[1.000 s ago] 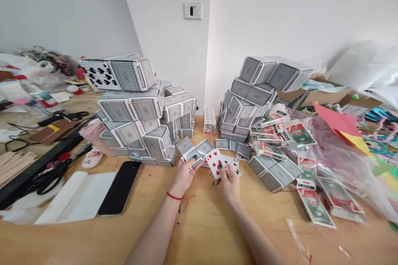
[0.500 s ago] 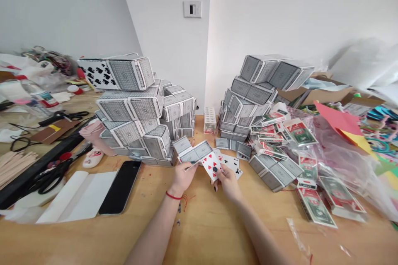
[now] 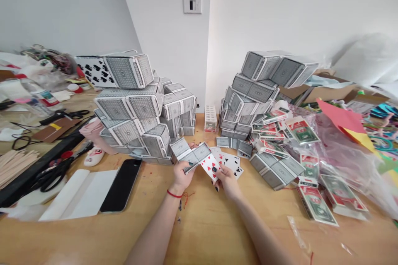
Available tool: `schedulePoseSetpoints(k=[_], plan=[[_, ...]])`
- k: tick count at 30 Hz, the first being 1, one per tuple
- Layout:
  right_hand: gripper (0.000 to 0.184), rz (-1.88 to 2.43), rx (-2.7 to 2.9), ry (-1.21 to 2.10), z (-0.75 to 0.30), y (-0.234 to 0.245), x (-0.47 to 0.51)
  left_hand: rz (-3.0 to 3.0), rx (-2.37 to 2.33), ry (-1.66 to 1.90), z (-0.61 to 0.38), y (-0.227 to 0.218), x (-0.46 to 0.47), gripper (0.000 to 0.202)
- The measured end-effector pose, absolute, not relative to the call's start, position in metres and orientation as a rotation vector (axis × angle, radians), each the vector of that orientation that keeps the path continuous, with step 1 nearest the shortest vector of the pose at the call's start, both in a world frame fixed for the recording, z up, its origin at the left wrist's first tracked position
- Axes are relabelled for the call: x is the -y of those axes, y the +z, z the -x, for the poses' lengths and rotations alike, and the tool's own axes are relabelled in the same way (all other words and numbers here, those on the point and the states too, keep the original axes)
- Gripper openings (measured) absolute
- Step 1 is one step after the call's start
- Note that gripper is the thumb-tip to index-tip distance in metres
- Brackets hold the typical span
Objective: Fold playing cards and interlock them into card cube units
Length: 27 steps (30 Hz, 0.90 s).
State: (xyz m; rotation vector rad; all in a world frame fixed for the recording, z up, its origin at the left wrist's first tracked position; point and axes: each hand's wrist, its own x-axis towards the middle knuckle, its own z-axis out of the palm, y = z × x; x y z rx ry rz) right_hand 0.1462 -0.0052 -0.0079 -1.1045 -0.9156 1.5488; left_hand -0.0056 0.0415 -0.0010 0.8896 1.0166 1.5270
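My left hand (image 3: 182, 175) is closed on a piece made of grey-backed playing cards (image 3: 190, 154), held just above the wooden table (image 3: 205, 223). My right hand (image 3: 228, 181) pinches a red hearts card (image 3: 210, 166) that meets the right edge of that card piece. A few loose face-up cards (image 3: 232, 162) lie on the table just behind my right hand. A red string circles my left wrist.
Two tall piles of card-built boxes stand at the back, the left pile (image 3: 137, 107) and the right pile (image 3: 258, 91). A black phone (image 3: 121, 184) and white paper (image 3: 77, 192) lie to the left, with scissors (image 3: 49, 174). Card packs (image 3: 317, 205) and coloured paper (image 3: 345, 122) crowd the right.
Both hands have stayed together at the table's middle, lifting slightly. The hearts card has shifted left and now sits against the card piece in my left hand.
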Motion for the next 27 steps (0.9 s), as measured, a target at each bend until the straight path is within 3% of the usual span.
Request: schedulePoseSetpoints(k=[8,27], plan=[[0.028,1.100,0.891,1.517,-0.147,-0.008,0.005,-1.241,-1.100,1.577,0.005,-0.014,-0.033,0.037],[0.026,1.067,0.848,1.505,-0.148,-0.015,0.005,-1.525,-1.056,1.407,0.006,-0.035,-0.032,0.034]])
